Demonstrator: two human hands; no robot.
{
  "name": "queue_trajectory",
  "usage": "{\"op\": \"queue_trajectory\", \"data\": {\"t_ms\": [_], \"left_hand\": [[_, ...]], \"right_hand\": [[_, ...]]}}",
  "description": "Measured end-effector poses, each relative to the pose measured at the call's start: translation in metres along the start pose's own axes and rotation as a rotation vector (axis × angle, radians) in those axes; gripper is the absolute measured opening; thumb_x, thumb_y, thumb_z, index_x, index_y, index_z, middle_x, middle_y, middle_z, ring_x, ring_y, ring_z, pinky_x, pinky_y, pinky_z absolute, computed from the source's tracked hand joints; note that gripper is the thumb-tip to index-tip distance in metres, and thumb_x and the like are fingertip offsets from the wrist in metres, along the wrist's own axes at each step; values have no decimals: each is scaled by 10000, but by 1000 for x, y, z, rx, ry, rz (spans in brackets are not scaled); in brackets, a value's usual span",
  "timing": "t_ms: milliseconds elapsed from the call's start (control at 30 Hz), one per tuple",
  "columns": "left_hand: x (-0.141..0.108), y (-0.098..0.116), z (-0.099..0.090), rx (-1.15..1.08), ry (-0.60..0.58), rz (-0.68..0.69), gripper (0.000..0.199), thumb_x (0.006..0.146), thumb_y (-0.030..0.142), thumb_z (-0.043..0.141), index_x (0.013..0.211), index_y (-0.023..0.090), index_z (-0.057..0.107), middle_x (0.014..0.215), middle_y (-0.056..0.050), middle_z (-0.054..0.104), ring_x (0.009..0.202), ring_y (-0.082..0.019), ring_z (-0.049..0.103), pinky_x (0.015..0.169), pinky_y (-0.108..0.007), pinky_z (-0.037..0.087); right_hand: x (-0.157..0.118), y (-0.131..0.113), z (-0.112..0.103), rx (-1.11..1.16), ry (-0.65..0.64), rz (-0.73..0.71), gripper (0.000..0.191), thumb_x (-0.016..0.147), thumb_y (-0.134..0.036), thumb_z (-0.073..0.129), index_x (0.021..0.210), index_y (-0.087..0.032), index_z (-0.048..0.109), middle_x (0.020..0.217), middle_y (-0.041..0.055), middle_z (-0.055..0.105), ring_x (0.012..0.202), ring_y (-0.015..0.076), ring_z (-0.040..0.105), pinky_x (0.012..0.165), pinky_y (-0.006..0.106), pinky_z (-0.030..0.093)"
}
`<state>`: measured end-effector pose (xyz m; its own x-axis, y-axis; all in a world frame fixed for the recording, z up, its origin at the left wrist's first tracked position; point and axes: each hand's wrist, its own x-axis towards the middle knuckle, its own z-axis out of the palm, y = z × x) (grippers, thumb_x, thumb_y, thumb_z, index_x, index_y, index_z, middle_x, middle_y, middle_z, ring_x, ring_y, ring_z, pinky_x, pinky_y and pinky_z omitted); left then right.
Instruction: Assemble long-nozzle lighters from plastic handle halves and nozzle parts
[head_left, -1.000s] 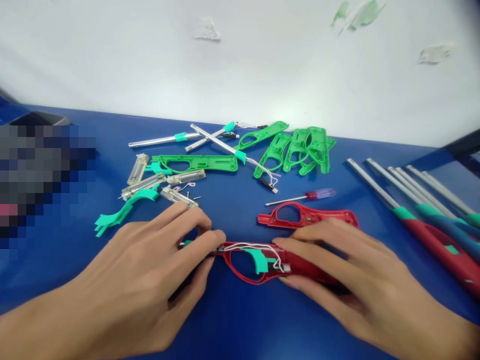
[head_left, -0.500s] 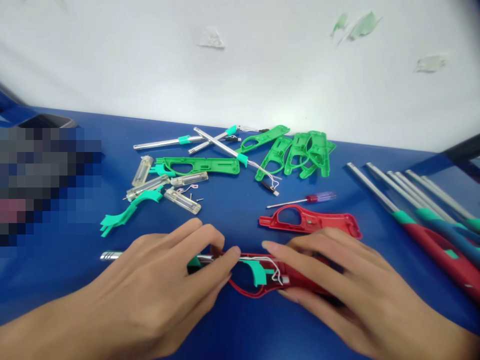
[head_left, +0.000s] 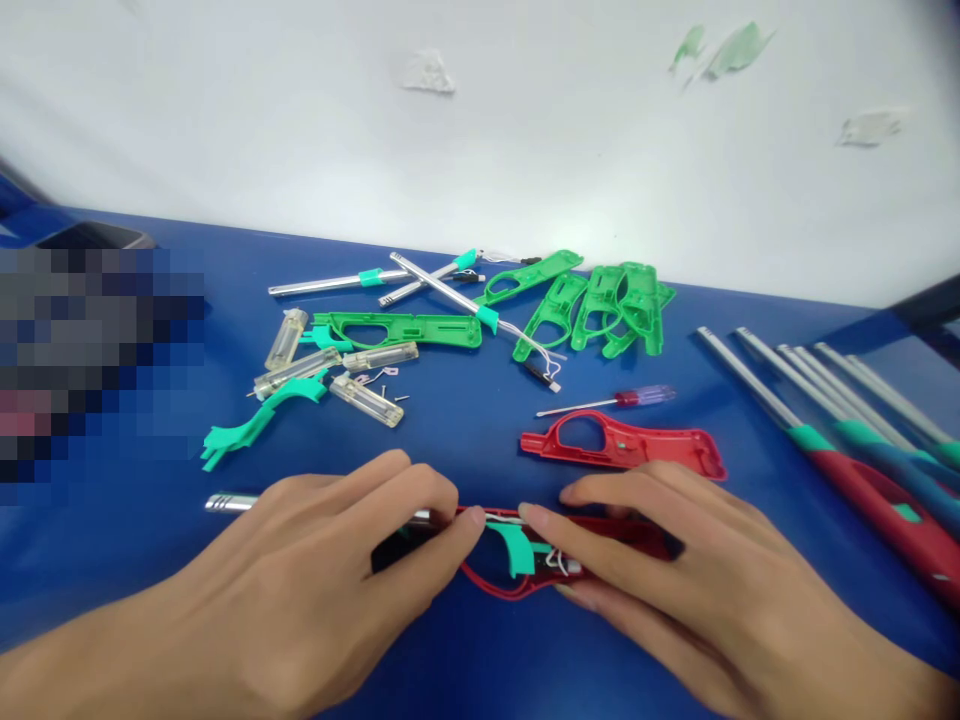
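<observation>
My left hand is closed around the silver lighter tube where it meets a red lighter shell half; its thumb presses at the joint. The teal trigger lies inside the shell's loop. My right hand grips the shell's handle from both sides, one fingertip pressing on the white wires along its upper edge. A small igniter block sits by the wires, partly hidden under that hand. Just behind, another red shell half lies with its inside up.
Farther back lie a screwdriver, green shell halves, loose tubes with wires, clear fuel tanks, teal triggers and tiny screws. Several whole lighters rest at the right. A white wall stands behind the blue table.
My right fingertip has moved left along the shell's upper edge and pushed the white wires down into it. The wire loop now lies lower. My left hand stays on the tube.
</observation>
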<state>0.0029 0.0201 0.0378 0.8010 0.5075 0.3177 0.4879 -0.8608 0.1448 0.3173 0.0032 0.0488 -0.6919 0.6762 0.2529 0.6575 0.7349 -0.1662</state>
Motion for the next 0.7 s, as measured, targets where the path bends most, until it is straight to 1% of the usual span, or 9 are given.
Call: {"op": "queue_trajectory", "data": {"t_ms": [167, 267, 367, 467, 567, 633, 700], "left_hand": [[-1, -1, 0, -17, 10, -35, 317, 1073, 91, 437, 1279, 211, 646, 1075, -47, 558, 781, -165, 487, 546, -351, 328], [0, -1, 0, -78, 13, -70, 316, 1096, 124, 452, 1318, 229, 651, 1089, -46, 563, 769, -158, 496, 544, -351, 330], [0, -1, 0, -110, 9, -77, 341, 1099, 120, 446, 1348, 239, 647, 1086, -48, 571, 759, -156, 511, 548, -345, 347], [0, 1, 0, -107, 12, -80, 364, 1078, 83, 454, 1348, 241, 640, 1089, -44, 577, 738, -148, 523, 534, -337, 349], [3, 4, -3, -111, 31, -99, 416, 1035, 23, 455, 1356, 231, 619, 1117, -49, 594, 779, -152, 574, 528, -327, 361], [6, 6, -4, -101, 54, -101, 430, 1012, 0, 453, 1345, 221, 610, 1137, -59, 610, 820, -167, 603, 519, -326, 364], [9, 8, -5, -83, 68, -112, 422, 997, -7, 452, 1312, 222, 614, 1149, -66, 629, 825, -180, 616, 502, -326, 364]], "right_hand": [[5, 0, -2, 25, 80, -19, 293, 1142, -354, 469, 1325, -334, 698, 1123, 13, 764, 984, 183, 773, 766, 309, 612], [6, 0, -1, 51, 79, -17, 284, 1128, -309, 501, 1322, -330, 707, 1127, 19, 766, 950, 186, 773, 714, 308, 605], [3, 0, 1, 76, 51, 5, 314, 1124, -283, 503, 1367, -341, 692, 1165, 31, 747, 981, 199, 753, 728, 325, 603], [0, 1, 2, 87, 22, 6, 344, 1127, -265, 490, 1414, -347, 661, 1193, 39, 721, 986, 193, 723, 758, 333, 597], [-1, 1, 2, 96, -30, 1, 362, 1130, -252, 483, 1446, -355, 628, 1234, 37, 698, 1031, 183, 694, 832, 338, 591], [-1, 1, 3, 95, -35, 6, 359, 1137, -254, 471, 1451, -352, 614, 1249, 33, 694, 1083, 182, 681, 885, 337, 588], [1, 0, 2, 90, -14, 1, 335, 1139, -270, 472, 1433, -335, 618, 1240, 30, 704, 1093, 178, 683, 902, 325, 596]]}}
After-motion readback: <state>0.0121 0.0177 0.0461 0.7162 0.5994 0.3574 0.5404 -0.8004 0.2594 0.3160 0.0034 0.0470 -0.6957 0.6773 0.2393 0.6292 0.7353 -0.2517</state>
